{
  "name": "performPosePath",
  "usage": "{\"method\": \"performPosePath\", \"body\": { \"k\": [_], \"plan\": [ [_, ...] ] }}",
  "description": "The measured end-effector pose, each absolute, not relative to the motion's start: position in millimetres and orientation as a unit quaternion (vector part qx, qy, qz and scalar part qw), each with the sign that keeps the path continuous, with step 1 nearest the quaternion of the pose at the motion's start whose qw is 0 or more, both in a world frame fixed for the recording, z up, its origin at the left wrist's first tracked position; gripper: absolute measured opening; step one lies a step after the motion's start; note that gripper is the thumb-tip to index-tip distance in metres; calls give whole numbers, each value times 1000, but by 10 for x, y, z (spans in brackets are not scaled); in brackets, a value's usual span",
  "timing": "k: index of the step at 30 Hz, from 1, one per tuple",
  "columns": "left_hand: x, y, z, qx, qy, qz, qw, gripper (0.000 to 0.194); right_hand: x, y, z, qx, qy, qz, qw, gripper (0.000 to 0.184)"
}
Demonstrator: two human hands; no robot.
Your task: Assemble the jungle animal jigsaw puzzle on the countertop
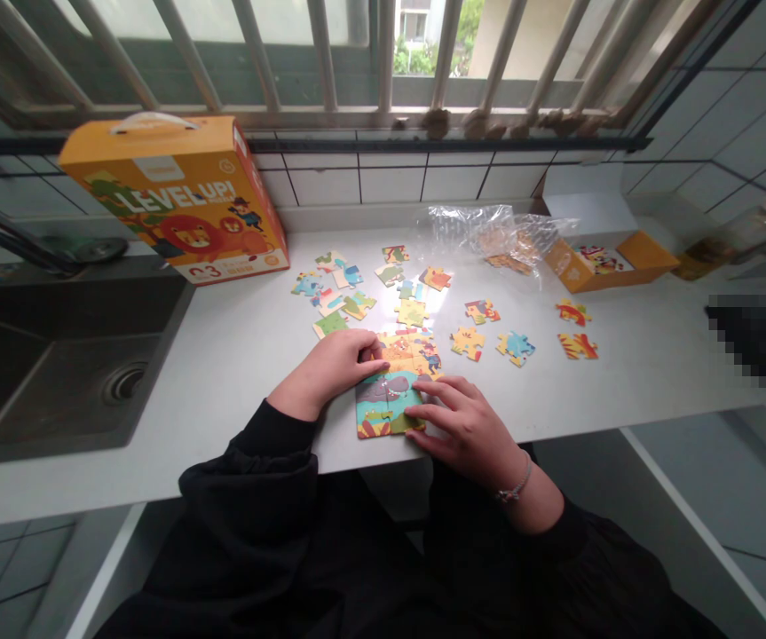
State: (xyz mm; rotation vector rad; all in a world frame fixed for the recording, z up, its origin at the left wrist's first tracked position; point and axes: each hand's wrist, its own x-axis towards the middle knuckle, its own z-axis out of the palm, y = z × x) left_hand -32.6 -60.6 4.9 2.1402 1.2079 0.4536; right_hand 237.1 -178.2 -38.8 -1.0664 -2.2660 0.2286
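Note:
Partly joined jigsaw puzzle (373, 399) lies flat at the counter's front edge, showing a grey hippo in turquoise water below and orange animal pictures above. Along its left side rests my left hand (339, 368), thumb stretched over the pieces and the other fingers bent near the upper left, partly hidden. My right hand (466, 422) has its fingers spread, with the tips touching the lower right pieces. Neither hand is lifting anything. Beyond the puzzle are loose jigsaw pieces, including a green piece (332, 325), a yellow piece (468, 343) and a blue piece (516, 348).
An orange puzzle box (183, 204) stands upright at the back left beside the sink (82, 355). Clear plastic bags (469, 229) holding pieces lie at the back. An opened small orange box (612, 266) is at the right. A pixelated dark patch (759, 342) covers the far right.

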Motion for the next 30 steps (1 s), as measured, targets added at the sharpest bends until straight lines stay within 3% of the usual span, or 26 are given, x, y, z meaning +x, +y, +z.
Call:
{"method": "performPosePath", "body": {
  "k": [11,17,22,30],
  "plan": [
    [-317,-672,62,821,434,193,315,34,2349,-1771,-359,-395,-867,84,291,16],
    [-313,-637,18,857,382,175,298,52,2357,-1814,-276,-390,-850,73,346,5],
    [-305,-596,13,874,363,176,271,58,2407,-1886,-206,-414,-791,82,442,34],
    [-346,-567,-65,889,344,160,258,57,2360,-1847,-233,-401,-812,88,414,33]
  ]
}}
